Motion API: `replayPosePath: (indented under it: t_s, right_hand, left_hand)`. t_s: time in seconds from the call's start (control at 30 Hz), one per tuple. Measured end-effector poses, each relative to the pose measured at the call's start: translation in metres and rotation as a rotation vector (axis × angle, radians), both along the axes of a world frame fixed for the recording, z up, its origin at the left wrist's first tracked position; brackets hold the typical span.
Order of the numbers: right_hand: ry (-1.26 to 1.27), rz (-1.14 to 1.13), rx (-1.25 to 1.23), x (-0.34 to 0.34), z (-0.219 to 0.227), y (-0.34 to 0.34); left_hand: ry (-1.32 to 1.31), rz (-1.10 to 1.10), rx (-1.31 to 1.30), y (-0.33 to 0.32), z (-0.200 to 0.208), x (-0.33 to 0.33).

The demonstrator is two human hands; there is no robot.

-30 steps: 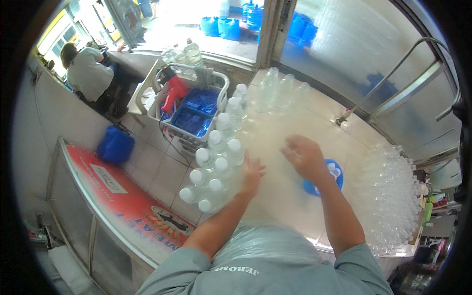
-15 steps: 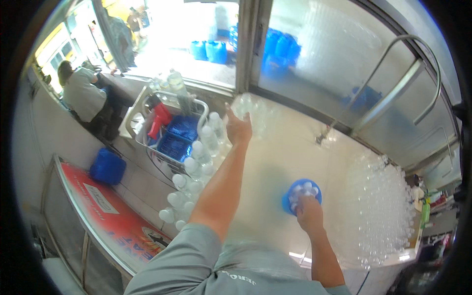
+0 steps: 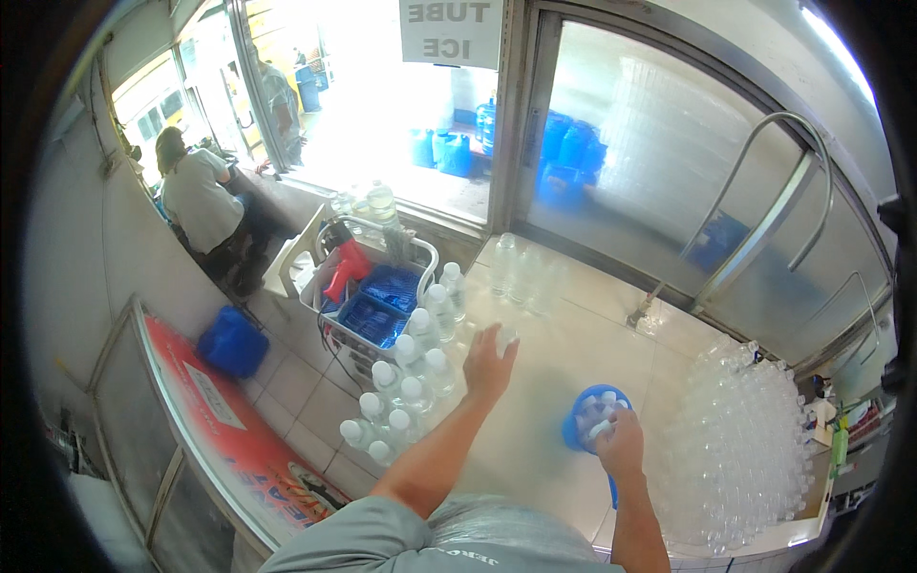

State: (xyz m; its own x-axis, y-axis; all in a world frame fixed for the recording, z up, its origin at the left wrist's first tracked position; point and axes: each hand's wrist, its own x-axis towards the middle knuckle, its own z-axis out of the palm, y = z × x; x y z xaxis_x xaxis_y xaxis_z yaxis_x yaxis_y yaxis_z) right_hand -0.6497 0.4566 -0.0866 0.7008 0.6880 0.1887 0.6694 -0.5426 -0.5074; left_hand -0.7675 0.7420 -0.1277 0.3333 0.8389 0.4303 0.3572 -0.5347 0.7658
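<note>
White counter (image 3: 564, 353) fills the centre of the frame, running toward the lower right. Big sliding window (image 3: 669, 162) spans the upper right, with a bent metal faucet pipe (image 3: 764, 220) in front of it. Red-and-white sign panel (image 3: 239, 420) leans along the counter's lower left edge. Large mass of empty clear bottles (image 3: 745, 449) is packed at right, lower-right part of the counter. A seated person in a light shirt (image 3: 201, 201) is in the upper left, back to the camera. White wire basket (image 3: 368, 296) with blue trays and a red spray bottle sits left of centre, touching the counter edge. Blue bag (image 3: 232, 342) lies on the tiled floor, left. Row of white-capped bottles (image 3: 406, 382) runs along the counter's left edge, centre-left to lower left. Small group of clear bottles (image 3: 521, 272) stands at top centre of the counter. Blue scoop bowl (image 3: 590, 420) holds white caps, right of centre. Left hand (image 3: 489, 363) at centre is curled partway around a clear bottle (image 3: 504, 336), fingers wrapped on it. Right hand (image 3: 623, 444) is at the blue scoop bowl's lower right rim, fingers pinched closed on a white cap (image 3: 600, 428).
</note>
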Motion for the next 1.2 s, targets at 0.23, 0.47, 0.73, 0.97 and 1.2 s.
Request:
replayPosePath:
  t_s: [0.23,0.47,0.73,0.97,1.2]
  right_hand:
    - [0.041,-0.026,-0.079,-0.005,0.047,0.003]
    - [0.214,0.541,0.018,-0.084,0.076,0.06]
    - [-0.004,0.651,-0.194,-0.099,0.066,0.086]
    - [0.108,0.465,-0.231,-0.107,0.07,0.085]
    - [-0.242,0.648,0.018,-0.078,0.147,0.046]
  left_hand:
    - [0.062,-0.491,-0.144,-0.082,0.024,-0.098]
    - [0.022,-0.682,-0.032,-0.088,0.019,-0.119]
    - [0.01,-0.815,-0.574,-0.082,0.026,-0.122]
    - [-0.086,-0.836,-0.293,-0.081,-0.005,-0.118]
    - [-0.484,-0.804,-1.967,-0.071,-0.013,-0.119]
